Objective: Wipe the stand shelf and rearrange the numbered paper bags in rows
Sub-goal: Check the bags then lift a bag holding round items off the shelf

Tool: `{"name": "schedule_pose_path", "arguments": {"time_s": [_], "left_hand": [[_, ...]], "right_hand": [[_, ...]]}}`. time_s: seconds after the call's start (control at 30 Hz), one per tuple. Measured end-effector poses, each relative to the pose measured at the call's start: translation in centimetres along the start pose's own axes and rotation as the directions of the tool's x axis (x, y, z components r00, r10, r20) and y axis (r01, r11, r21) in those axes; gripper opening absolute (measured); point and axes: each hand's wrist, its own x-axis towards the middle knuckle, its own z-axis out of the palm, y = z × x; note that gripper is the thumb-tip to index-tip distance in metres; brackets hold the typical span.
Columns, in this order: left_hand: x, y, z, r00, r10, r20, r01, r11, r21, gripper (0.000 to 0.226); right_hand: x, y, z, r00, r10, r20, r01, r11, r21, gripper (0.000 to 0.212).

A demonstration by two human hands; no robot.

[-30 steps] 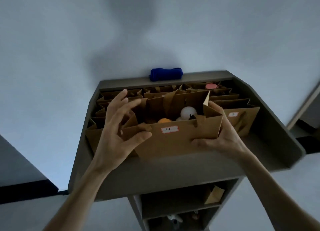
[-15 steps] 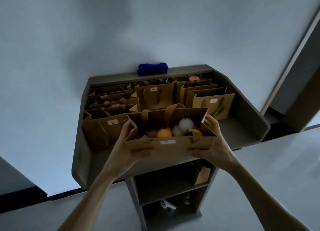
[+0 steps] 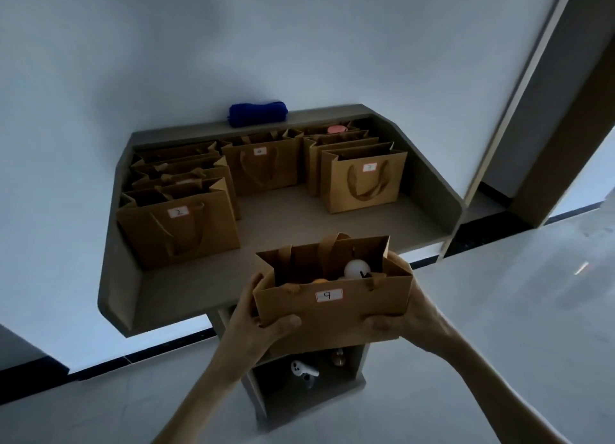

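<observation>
Bag marked 9 [image 3: 332, 297] held clear of the stand shelf [image 3: 286, 230], in front of and below its near edge, upright, mouth open. Left hand [image 3: 256, 324] clamped on the bag's lower left corner, thumb across the front face; right hand [image 3: 412, 314] clamped on the lower right corner in the same manner — fingers behind the bag, out of sight. Hands apart by the bag's width. Inside the bag: white ball [image 3: 356, 269] and orange ball [image 3: 321, 281], partly hidden by the front panel; other contents not made out.

On the shelf, left side: bag marked 2 [image 3: 178, 230] at the front of a close-packed file of bags [image 3: 179, 171] running toward the back wall, numbers on those behind it not legible. Centre rear: bag marked 4 [image 3: 261, 167], standing alone, label blurred. Right side: bag with a small label [image 3: 364, 177] at the front of a second file, number too faint to read with confidence; a pink round object [image 3: 336, 129] showing in the rearmost bag. Bare shelf surface between the two files.

Blue cloth [image 3: 258, 113] rolled, lying on the shelf's back ledge against the wall. Lower compartment of the stand — a white game controller [image 3: 303, 369] and a small dark object [image 3: 337, 357], not identifiable.
</observation>
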Motion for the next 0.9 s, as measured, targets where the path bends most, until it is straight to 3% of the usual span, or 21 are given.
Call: {"name": "schedule_pose_path", "arguments": {"time_s": [0.37,0.63,0.9], "left_hand": [[0.8,-12.5,3.8,0.995,-0.085,-0.054,0.081,0.994,-0.075,0.088],[6.7,-22.0,3.5,0.986,-0.14,-0.092,0.119,0.972,-0.202,0.099],[12.9,-31.3,1.0,0.988,0.029,-0.152,-0.059,0.978,-0.199,0.062]], "right_hand": [[-3.7,11.6,0.2,0.999,0.05,0.006,-0.049,0.986,-0.161,0.093],[0.4,21.5,2.6,0.995,-0.01,-0.094,0.001,0.996,-0.092,0.097],[6.0,31.2,5.9,0.982,-0.124,-0.14,0.114,0.991,-0.073,0.105]]}}
